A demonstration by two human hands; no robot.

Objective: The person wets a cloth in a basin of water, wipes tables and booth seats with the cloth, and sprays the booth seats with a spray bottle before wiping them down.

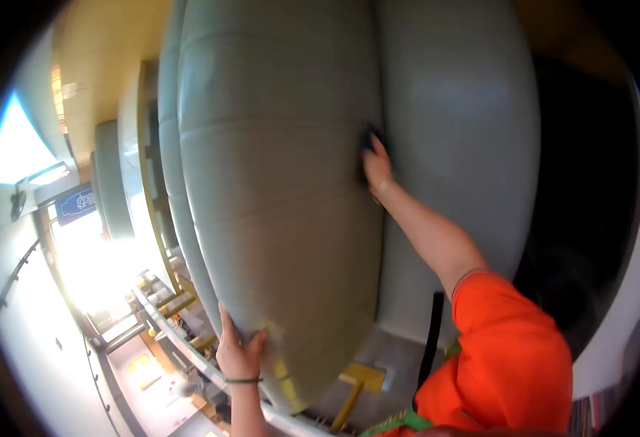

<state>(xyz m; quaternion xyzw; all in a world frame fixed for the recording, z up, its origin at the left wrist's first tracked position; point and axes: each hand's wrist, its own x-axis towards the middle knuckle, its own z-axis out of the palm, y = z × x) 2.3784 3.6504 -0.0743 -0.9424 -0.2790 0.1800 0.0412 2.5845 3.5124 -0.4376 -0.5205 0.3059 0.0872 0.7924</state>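
A long grey-green padded seat cushion (283, 189) fills the middle of the head view, beside a matching padded backrest (462, 146). At the seam between the two, my right hand (378, 167) is closed round a small dark thing (368, 137), blurred, perhaps a cloth, and presses it to the cushion. My left hand (240, 355) lies on the front edge of the seat near its lower end, with thumb and fingers apart and nothing in it. Its wrist has a dark band.
Below the seat is a yellow metal leg (356, 379). Another padded bench (112, 182) stands farther off at the left. A bright doorway (91, 255) and a blue sign (77, 205) lie beyond. A black strap (432, 331) hangs near my orange sleeve.
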